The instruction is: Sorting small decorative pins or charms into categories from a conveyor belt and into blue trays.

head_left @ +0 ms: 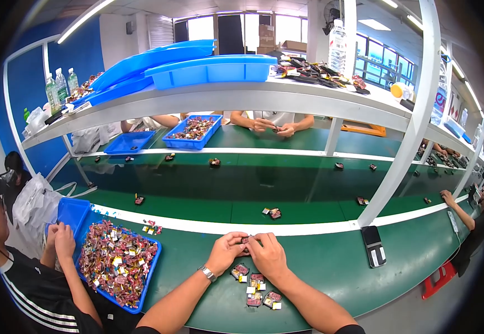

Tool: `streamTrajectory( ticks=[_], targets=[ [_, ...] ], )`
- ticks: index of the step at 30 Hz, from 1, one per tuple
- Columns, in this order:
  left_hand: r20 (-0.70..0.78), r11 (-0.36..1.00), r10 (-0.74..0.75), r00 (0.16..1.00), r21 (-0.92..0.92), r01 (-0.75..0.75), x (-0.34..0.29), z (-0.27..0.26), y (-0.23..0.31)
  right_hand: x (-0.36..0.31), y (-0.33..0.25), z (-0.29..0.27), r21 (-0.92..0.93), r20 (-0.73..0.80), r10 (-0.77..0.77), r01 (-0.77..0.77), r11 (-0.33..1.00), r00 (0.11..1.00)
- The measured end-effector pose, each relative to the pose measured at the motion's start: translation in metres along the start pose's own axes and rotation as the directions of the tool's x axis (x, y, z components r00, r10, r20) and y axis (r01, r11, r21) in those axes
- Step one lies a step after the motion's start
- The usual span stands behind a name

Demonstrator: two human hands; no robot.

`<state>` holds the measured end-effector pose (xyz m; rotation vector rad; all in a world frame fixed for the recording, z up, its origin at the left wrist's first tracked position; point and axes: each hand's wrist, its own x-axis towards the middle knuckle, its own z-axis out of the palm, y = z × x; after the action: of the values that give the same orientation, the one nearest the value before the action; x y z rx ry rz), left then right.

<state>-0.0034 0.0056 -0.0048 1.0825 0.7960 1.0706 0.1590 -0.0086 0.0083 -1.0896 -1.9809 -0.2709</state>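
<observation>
Pinching one small dark-cased module [246,240] between them, my left hand [226,250] and my right hand [267,255], two in all, meet to the right of the filled blue tray [151,277], the landmark of my remote view. The left thumb and forefinger press on one side of the module; the right fingertips close on the other, the remaining fingers curled and partly hidden from me. One metal-banded watch [207,273] rings the left wrist. Also right of the tray, nearer than the hands, I count four loose modules [255,299], reddish with pale tabs, lying close together; overlap may conceal another. The tray itself is heaped with reddish pieces [114,261], too many for me to count. Just beside its far right corner lies one small cluster of scraps [152,227]. At its left, one neighbour's two hands [64,242] are close together, fingers bent; what they hold I cannot tell. Well to the right of the tray lies one flat black device [373,239] bearing two white labels. Well beyond the tray I count two further blue trays, one heaped tray [183,144] and one sparsely filled tray [117,149], and a facing worker's two hands [287,129].
</observation>
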Motion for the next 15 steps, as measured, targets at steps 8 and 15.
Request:
streamTrajectory(
  ticks=[8, 15],
  targets=[
    [0.023, 1.0, 0.0, 1.0, -0.006, 0.0, -0.0014, -0.0012, 0.0006, -0.0021, 0.0042, 0.001, 0.0, -0.015, -0.075, 0.075, 0.997, 0.997],
    [-0.023, 0.998, 0.008, 1.0, -0.059, -0.009, -0.0027, -0.0002, 0.0016, 0.0005, 0.0075, 0.0036, 0.285, -0.063, 0.089, -0.068, 0.956, 0.994]
  ],
)
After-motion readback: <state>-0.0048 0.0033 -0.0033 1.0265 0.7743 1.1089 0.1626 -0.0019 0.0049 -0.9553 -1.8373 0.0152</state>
